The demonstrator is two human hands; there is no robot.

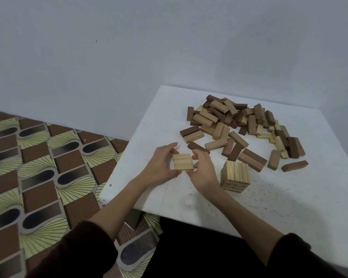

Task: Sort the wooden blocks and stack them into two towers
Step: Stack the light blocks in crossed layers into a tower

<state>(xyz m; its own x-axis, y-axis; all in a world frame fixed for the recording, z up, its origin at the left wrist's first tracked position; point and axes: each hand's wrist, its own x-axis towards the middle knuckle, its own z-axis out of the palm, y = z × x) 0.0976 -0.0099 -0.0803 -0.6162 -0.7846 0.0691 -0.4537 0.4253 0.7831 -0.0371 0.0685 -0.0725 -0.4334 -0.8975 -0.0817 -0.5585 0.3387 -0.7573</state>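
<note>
Where two dark sleeves enter at the bottom of the frame, bare forearms reach up to the centre over a white tabletop [189,199]. The left hand [161,164] and the right hand [203,170] hold a row of three pale wooden blocks [182,161], laid side by side, between them. At each end, curled fingers [171,147] wrap the far edge and a thumb pinches the near edge.

Such blocks are probably light, stiff and smooth. A loose row likely stays together only under an inward squeeze on its outer long faces, and easing off could let the middle block slip. Whether the row rests on the tabletop or is lifted cannot be told, and its underside is hidden.

Just right of the hands stands a short tower of pale blocks [235,175], its layers too blurred to count. Farther off, toward the upper right, lies a mixed pile of pale and dark brown blocks [245,125], its lower pieces buried. The frame cuts off the tabletop's right edge.
</note>
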